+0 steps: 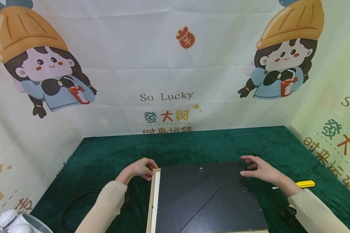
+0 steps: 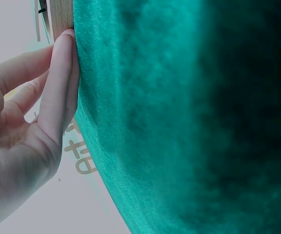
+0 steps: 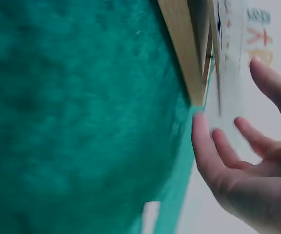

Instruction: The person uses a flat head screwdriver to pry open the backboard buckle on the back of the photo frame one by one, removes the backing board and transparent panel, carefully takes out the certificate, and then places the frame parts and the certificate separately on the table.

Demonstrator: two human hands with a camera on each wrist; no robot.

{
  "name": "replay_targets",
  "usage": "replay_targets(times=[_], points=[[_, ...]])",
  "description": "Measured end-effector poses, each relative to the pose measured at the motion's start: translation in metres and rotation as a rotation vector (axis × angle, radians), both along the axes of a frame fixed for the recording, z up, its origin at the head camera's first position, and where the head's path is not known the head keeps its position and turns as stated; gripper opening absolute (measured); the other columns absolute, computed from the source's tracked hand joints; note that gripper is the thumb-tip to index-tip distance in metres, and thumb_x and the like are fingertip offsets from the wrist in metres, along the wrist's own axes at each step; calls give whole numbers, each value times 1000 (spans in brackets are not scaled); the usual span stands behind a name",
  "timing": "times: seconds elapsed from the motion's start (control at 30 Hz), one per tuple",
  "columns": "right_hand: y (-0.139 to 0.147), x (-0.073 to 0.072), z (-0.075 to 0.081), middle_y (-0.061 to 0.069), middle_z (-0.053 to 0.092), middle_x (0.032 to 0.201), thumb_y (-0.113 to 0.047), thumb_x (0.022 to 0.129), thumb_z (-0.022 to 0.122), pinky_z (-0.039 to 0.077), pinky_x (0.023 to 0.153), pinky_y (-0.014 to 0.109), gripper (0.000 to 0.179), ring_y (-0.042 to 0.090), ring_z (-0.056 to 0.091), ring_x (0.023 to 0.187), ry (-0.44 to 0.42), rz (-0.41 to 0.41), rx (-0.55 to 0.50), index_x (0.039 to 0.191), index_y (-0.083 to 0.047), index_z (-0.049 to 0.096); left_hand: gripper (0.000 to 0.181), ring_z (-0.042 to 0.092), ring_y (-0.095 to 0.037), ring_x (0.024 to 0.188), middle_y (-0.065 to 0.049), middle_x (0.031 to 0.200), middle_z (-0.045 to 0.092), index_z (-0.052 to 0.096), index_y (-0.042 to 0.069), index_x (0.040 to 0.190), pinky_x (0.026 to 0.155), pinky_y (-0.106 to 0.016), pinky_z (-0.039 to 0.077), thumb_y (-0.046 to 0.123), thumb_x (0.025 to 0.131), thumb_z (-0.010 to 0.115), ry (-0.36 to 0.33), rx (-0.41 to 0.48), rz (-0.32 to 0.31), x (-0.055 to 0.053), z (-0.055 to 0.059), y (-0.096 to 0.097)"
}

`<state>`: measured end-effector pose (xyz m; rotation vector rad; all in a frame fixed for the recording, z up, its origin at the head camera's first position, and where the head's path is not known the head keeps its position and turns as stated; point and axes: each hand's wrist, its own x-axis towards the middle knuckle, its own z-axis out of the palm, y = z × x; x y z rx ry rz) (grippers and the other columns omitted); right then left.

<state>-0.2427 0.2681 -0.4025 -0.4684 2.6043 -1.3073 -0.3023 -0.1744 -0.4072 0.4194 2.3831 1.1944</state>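
A picture frame (image 1: 153, 200) of pale wood lies face down on the green cloth. Its black backing board (image 1: 210, 197) sits off to the right, so a white strip shows inside the frame's left side. In the right wrist view the thin board (image 3: 215, 58) stands up from the wooden frame edge (image 3: 182, 44). My left hand (image 1: 143, 168) pinches the frame's far left corner between thumb and fingertips. Near the board's far right corner, my right hand (image 1: 261, 170) holds nothing, its thumb and fingers spread apart.
A yellow-handled screwdriver (image 1: 306, 184) lies on the cloth, partly behind my right wrist. A thin dark cord (image 1: 64, 210) curves beside my left sleeve. At the near left corner stands a container (image 1: 38, 223) with white rounded things. Printed cloth walls (image 1: 119, 64) border the table.
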Motion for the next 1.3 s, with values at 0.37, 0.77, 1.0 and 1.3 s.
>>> replay_targets(times=[0.37, 0.77, 1.0, 1.3], points=[[19, 0, -17, 12, 53, 93, -18, 89, 53, 48, 71, 39, 73, 23, 54, 77, -428, 69, -335, 139, -2, 2, 17, 55, -17, 59, -12, 81, 52, 57, -6, 98, 57, -32, 51, -9, 83, 51, 3, -5, 12, -2, -3, 0], [14, 2, -17, 11, 57, 101, -15, 91, 49, 48, 69, 35, 71, 25, 60, 77, -471, 115, -449, 135, 2, -4, 17, 55, -17, 59, -12, 80, 52, 57, -6, 98, 57, -32, 51, -9, 82, 51, 3, 3, -1, -3, -3, 0], [20, 7, -7, 1, 60, 95, -11, 93, 44, 46, 66, 30, 66, 13, 57, 69, -299, 73, -517, 133, 7, -5, 16, 55, -17, 60, -12, 80, 52, 57, -6, 97, 57, -32, 51, -9, 83, 51, 5, 0, -3, -2, -3, 0], [63, 25, -1, -8, 60, 85, -14, 91, 49, 47, 65, 24, 83, 10, 59, 71, -243, -300, -773, 134, -1, -22, 15, 56, -18, 62, -11, 81, 53, 58, -5, 98, 59, -31, 51, -6, 84, 52, 10, -16, 5, -2, -3, 0]])
